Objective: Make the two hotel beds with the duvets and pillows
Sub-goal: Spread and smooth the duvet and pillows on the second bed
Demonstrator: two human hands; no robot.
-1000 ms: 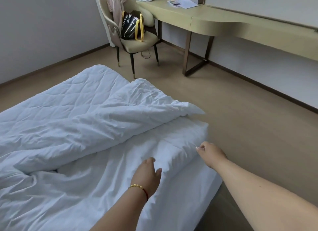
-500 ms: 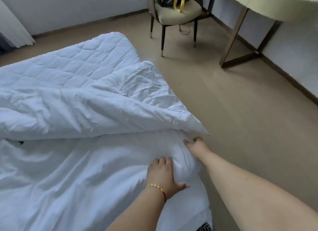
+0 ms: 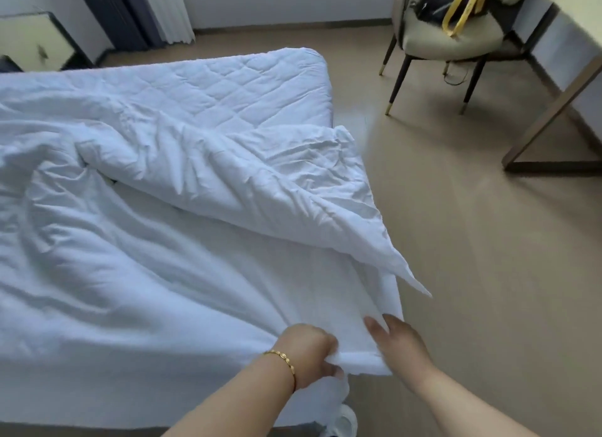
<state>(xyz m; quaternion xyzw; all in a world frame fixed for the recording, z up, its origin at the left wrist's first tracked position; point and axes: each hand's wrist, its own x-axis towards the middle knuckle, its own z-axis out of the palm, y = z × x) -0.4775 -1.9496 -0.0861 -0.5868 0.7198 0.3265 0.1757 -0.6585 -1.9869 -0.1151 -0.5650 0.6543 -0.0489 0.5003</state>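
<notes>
At bed corner, left hand (image 3: 308, 348) gripping duvet (image 3: 182, 273), right hand (image 3: 399, 342) flat.

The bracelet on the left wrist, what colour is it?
Gold, the thin beaded bracelet has a red thread beside it; the head view shows it.

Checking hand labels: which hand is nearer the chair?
Right. The right hand is at the bed's corner on the chair's side; the left hand, pinching the duvet edge, sits farther from it.

Hotel bedroom: bed (image 3: 228, 78), desk (image 3: 553, 111), chair (image 3: 439, 45)
</notes>
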